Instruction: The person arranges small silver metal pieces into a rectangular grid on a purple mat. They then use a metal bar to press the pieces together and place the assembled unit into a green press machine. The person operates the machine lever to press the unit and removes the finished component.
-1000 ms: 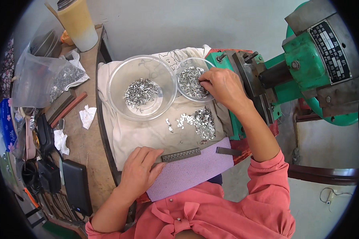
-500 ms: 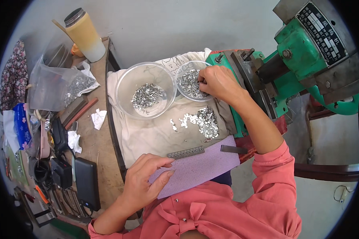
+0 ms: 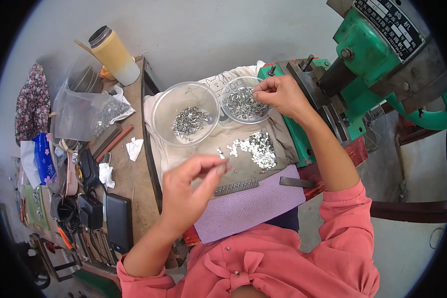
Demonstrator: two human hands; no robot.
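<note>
Pink shirt [image 3: 243, 258]: closest to us, tied in a bow at the front
Purple mat [image 3: 253, 208]: textured, spread just beyond the shirt
Left hand [image 3: 186, 191]: raised by the mat's left end, thumb and forefinger tips close together but blurred; we cannot tell whether they grip anything
Slotted metal strip [image 3: 241, 186]: dark, along the mat's far edge, near the left hand
Flat bar [image 3: 296, 182]: dark, lying at the mat's right end
Silver discs [image 3: 262, 151]: heaped on the pale cloth [image 3: 198, 150], a few strewn leftward
Right hand [image 3: 285, 97]: at the small tub's right side, fingertips drawn in over it; we cannot tell whether they pinch a pin
Small tub [image 3: 241, 119]: clear, holding a mass of silver pins [image 3: 246, 105]
Large tub [image 3: 165, 109]: clear, just left of the small one, with small metal pieces [image 3: 188, 121] inside
Press [image 3: 372, 49]: green, right of the cloth
Counter [image 3: 145, 198]: wooden, at left, where we see a black power bank [image 3: 119, 221] and, farther off, a yellow bottle [image 3: 114, 54]
Wall [image 3: 208, 39]: pale, behind it all
</note>
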